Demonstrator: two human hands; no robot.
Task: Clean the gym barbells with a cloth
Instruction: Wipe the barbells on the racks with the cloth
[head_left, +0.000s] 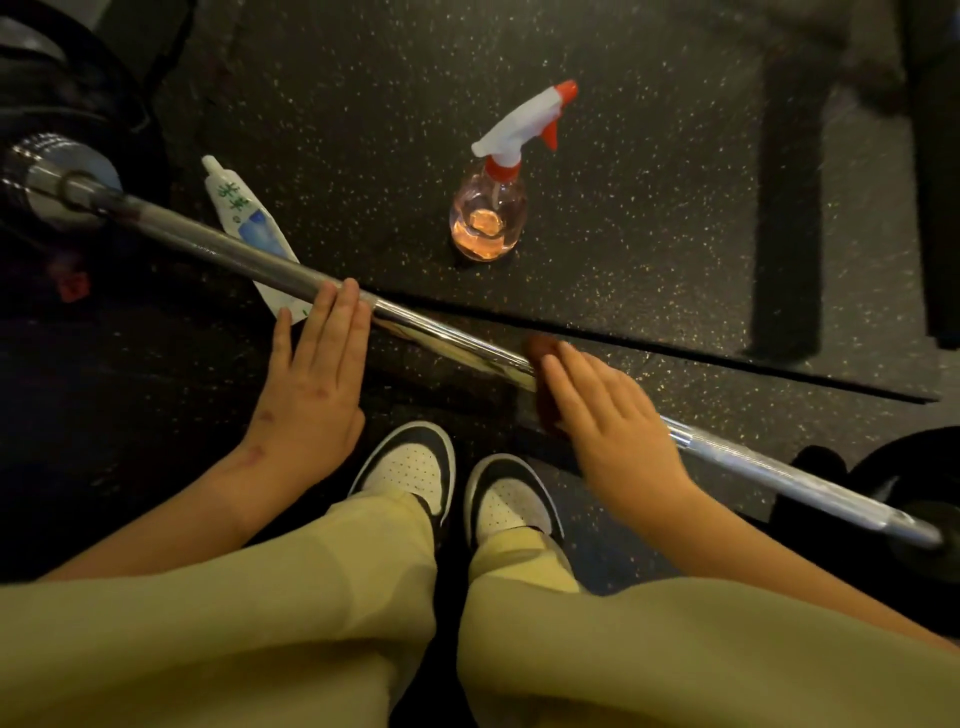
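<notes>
The barbell (447, 338) lies slantwise on the speckled rubber floor (649, 156), running from a sleeve and dark plates at the upper left down to another plate at the lower right, just ahead of the person's shoes (410, 470). Its middle is smooth polished steel; nearer the right end the shaft turns rough with knurling. It is likely heavy and quite stiff, and being round it may roll under a sideways push. The smooth stretch looks slippery, so it is better steadied from above than lifted.

A dark reddish cloth (540, 347) is on the shaft where the polished part ends. It looks soft and light and should wrap round the bar easily; only a little of it shows from under the fingers.

The right hand (608, 415) lies over the cloth, palm down, fingers nearly straight and slightly spread, pressing the cloth onto the bar and not curled round it. The left hand (317, 384) is flat too, fingers straight and together, with the fingertips resting on the shaft further left, probably to stop it turning. Both forearms reach forward over the knees.

Beyond the bar stands a spray bottle (488, 218) of pinkish liquid, and a white tube (241, 208) lies partly under the shaft.
</notes>
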